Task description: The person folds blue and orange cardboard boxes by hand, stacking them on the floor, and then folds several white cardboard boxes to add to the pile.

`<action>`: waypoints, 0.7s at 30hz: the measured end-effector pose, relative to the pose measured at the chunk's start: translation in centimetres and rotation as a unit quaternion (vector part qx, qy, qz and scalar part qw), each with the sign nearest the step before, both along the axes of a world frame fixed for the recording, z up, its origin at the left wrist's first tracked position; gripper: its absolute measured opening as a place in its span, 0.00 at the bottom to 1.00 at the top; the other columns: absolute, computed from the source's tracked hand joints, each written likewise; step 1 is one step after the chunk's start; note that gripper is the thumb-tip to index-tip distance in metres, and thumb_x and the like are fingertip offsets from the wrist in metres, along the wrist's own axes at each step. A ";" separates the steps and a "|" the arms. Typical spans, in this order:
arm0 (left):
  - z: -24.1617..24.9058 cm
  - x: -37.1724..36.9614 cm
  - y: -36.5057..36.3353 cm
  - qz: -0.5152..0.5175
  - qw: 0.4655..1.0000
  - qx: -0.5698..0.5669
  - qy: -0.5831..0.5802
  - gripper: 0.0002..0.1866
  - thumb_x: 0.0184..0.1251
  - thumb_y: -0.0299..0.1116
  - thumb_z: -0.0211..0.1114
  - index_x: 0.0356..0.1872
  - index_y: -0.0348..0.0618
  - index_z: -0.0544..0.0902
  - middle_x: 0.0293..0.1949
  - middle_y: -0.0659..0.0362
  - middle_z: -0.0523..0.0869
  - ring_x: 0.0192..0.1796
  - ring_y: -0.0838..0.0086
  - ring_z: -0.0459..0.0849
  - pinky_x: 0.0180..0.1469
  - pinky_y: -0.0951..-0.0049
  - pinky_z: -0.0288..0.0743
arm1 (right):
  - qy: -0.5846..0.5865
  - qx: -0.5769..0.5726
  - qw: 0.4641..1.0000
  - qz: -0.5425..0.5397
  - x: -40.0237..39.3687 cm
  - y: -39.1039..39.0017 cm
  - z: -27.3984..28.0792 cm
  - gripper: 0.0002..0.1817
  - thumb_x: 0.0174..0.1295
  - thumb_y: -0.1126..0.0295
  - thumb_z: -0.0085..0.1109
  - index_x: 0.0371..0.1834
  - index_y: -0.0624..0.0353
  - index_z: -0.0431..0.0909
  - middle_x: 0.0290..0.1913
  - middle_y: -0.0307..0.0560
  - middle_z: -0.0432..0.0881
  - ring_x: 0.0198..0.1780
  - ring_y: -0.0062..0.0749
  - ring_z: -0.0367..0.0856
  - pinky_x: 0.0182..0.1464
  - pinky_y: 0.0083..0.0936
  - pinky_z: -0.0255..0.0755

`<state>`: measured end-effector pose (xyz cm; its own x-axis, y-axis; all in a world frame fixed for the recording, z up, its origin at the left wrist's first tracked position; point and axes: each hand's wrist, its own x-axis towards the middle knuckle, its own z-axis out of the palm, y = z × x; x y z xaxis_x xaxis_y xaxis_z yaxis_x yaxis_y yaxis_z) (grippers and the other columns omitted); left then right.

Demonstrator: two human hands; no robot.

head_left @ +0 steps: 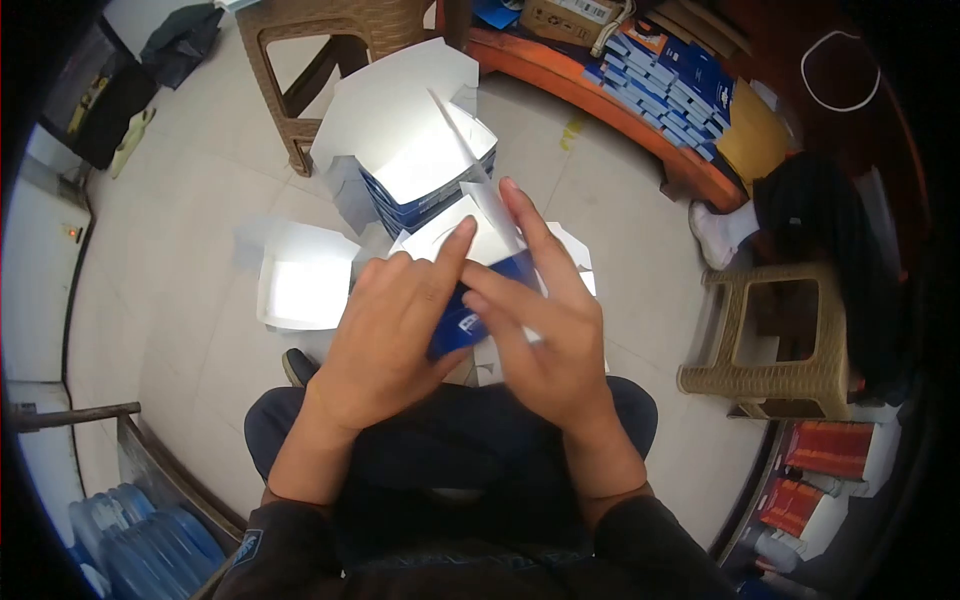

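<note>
A small blue-and-white cardboard box (455, 327) is held over my lap, its white side facing up and a flap standing near my right fingers. My left hand (385, 320) is closed around the box's left side, with its index finger on the white part. My right hand (555, 325) grips the right side, thumb and fingers against the blue face and the flap; the fingertips overlap part of the box. Just beyond stands a stack of unfolded, nested boxes (415, 165) with white insides. One open white box piece (305, 280) lies on the floor to the left.
A brown plastic stool (275, 60) stands behind the stack, another stool (770, 340) at right. Folded blue boxes (665, 90) lie piled on a red table (560, 80). A person's shoe (712, 235) is beside it. Water bottles (150, 540) sit at lower left.
</note>
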<state>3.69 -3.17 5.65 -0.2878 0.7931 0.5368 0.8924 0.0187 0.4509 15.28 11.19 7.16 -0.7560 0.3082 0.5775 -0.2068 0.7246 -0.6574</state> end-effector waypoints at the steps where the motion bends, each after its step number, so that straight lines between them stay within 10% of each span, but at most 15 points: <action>1: 1.0 0.1 -0.3 0.017 1.000 -0.023 -0.007 0.57 0.37 0.30 0.85 0.76 0.33 0.67 0.38 0.52 0.80 0.38 0.58 0.75 0.47 0.61 0.69 | 0.001 -0.002 1.000 0.012 0.3 0.1 0.3 0.15 0.60 0.77 0.64 0.51 0.60 0.90 0.76 0.75 0.64 0.74 0.63 0.72 0.71 0.41 0.68; 8: 0.1 -0.7 -2.8 0.090 0.940 0.261 -0.200 0.44 0.47 0.31 0.81 0.69 0.30 0.72 0.59 0.47 0.81 0.59 0.60 0.82 0.63 0.64 0.76 | 0.133 -0.189 0.971 -0.061 2.4 4.6 0.5 0.28 0.72 0.63 0.64 0.72 0.62 0.74 0.76 0.64 0.68 0.76 0.54 0.68 0.73 0.46 0.67; 12: -3.8 -1.7 -5.4 0.076 0.822 0.382 -0.417 0.55 0.57 0.58 0.78 0.75 0.32 0.62 0.67 0.48 0.75 0.67 0.60 0.77 0.68 0.60 0.74 | 0.024 -0.348 0.937 0.019 1.5 5.4 -1.9 0.37 0.72 0.59 0.65 0.80 0.62 0.62 0.77 0.60 0.67 0.79 0.49 0.64 0.75 0.45 0.64; 17: -7.6 -4.5 -5.2 -0.112 0.761 0.383 -0.511 0.43 0.81 0.66 0.44 0.78 0.36 0.60 0.71 0.52 0.74 0.69 0.62 0.75 0.71 0.61 0.70 | -0.002 -0.339 0.928 0.158 3.8 4.8 -0.9 0.20 0.69 0.63 0.69 0.59 0.62 0.81 0.54 0.47 0.84 0.54 0.33 0.81 0.59 0.32 0.74; 21: -4.4 -3.7 -2.0 0.073 0.898 0.243 -0.359 0.44 0.79 0.59 0.54 0.82 0.39 0.52 0.77 0.47 0.63 0.73 0.58 0.71 0.71 0.59 0.70 | 0.055 -0.366 0.920 0.131 2.6 1.6 0.2 0.11 0.66 0.69 0.71 0.46 0.64 0.83 0.42 0.43 0.84 0.44 0.29 0.81 0.48 0.27 0.75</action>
